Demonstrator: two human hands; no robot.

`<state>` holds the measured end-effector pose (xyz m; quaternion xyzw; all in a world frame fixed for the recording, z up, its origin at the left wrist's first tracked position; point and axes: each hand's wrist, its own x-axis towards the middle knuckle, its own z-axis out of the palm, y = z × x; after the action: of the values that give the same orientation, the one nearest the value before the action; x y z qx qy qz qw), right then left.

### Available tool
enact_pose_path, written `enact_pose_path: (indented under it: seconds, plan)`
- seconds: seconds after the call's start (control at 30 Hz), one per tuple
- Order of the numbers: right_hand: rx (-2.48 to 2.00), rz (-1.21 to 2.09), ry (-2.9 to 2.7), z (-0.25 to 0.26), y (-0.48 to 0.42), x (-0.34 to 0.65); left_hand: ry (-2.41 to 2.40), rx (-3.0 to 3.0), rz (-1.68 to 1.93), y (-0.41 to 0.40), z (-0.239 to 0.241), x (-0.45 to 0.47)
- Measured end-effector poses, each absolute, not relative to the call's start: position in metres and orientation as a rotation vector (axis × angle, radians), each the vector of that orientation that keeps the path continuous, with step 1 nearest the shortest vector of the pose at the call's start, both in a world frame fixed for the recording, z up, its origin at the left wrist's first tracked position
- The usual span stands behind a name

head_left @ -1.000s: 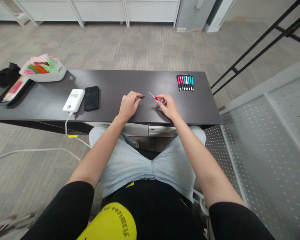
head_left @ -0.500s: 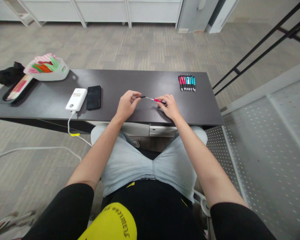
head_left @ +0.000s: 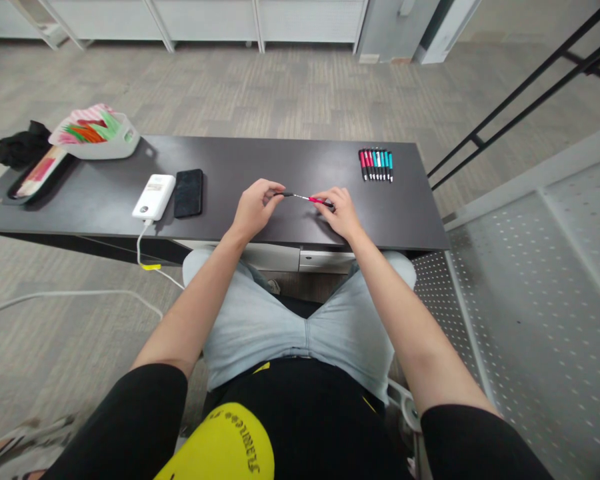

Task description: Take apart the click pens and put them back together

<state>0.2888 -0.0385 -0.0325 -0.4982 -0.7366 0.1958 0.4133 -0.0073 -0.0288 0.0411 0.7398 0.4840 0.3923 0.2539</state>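
Over the middle of the dark table (head_left: pixel 280 160), my left hand (head_left: pixel 254 208) pinches a black pen tip piece (head_left: pixel 284 194). My right hand (head_left: pixel 339 212) is closed on a red pen barrel (head_left: pixel 316 200). A thin refill (head_left: pixel 300 197) bridges the two parts, and they meet in one line between my hands. A row of several red and teal pens (head_left: pixel 376 164) lies at the table's far right, beyond my right hand.
A white power bank (head_left: pixel 154 197) with a cable and a black phone (head_left: pixel 189 192) lie left of my hands. A white basket of coloured parts (head_left: pixel 96 133) and a dark tray (head_left: pixel 33 175) sit at the far left. Black railings stand to the right.
A second ago the black tip and the red barrel were held apart. My hands have come together, and the refill now joins the two parts.
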Motion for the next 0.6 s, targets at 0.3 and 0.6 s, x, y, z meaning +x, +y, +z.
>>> enact_pose_path:
  seconds: [0.3, 0.6]
  plan:
    - [-1.246, 0.495, -1.868, -0.033, -0.038, 0.289, 1.257, 2.048, 1.039, -0.028, 0.045, -0.005]
    - [-1.262, 0.476, -1.889, -0.03, -0.04, 0.287, 1.237, 1.946, 1.027, -0.03, 0.045, 0.01]
